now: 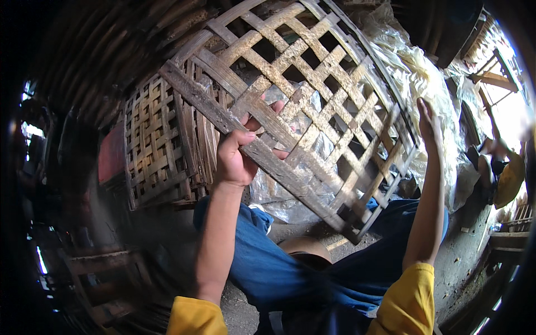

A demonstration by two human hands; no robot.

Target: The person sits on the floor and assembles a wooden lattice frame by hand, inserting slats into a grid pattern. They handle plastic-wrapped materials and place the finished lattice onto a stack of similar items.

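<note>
A large woven bamboo lattice tray [312, 95], with open square gaps, is held up tilted in front of me. My left hand [237, 156] grips its thick lower-left frame strip, thumb on top and fingers wrapped behind. On the right edge of the tray rests my right hand [429, 125], fingers stretched up along the frame. Both forearms come up from yellow sleeves. My knees in blue shorts [290, 262] are below the tray.
A stack of similar woven bamboo trays [159, 145] leans upright at the left. Crumpled clear and yellowish plastic sheeting [424, 72] lies behind and right of the tray. A wooden frame [103, 262] sits lower left. Another person in a yellow cap [508, 178] is at the right.
</note>
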